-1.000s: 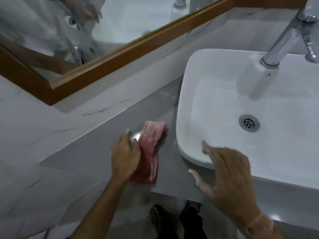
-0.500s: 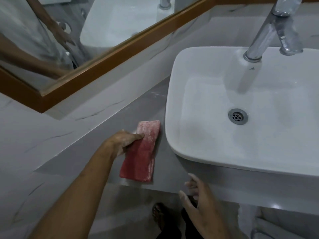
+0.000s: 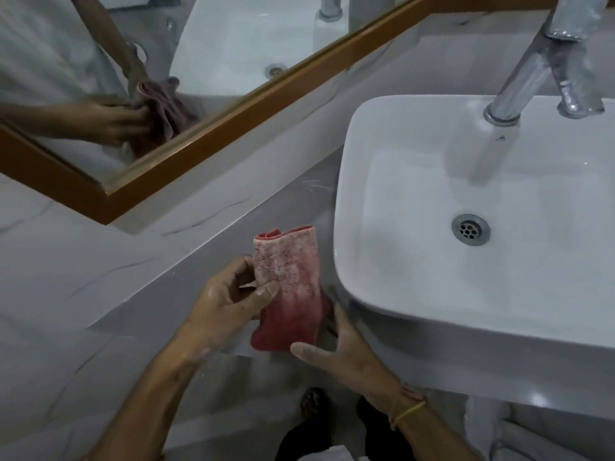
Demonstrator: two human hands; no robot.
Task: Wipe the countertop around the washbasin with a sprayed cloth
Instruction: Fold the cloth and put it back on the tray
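Observation:
A folded red cloth (image 3: pixel 289 287), pale and foamy on its upper face, is held up between both hands just left of the white washbasin (image 3: pixel 432 311). My left hand (image 3: pixel 229 301) pinches its left edge with thumb and fingers. My right hand (image 3: pixel 336 351) cups its lower right side, fingers tucked behind the cloth. The grey countertop (image 3: pixel 206 267) runs beneath the cloth, from the basin's left side to the marble wall.
A chrome tap (image 3: pixel 525 74) rises at the basin's back edge, and a drain (image 3: pixel 471 229) sits in the bowl. A wood-framed mirror (image 3: pixel 233 108) hangs on the wall at upper left. My feet (image 3: pixel 312 402) show on the floor below the counter's front edge.
The cloth has been lifted off the counter, where my left hand pressed it flat. My right hand rose from below the counter edge and took hold of the cloth's lower side.

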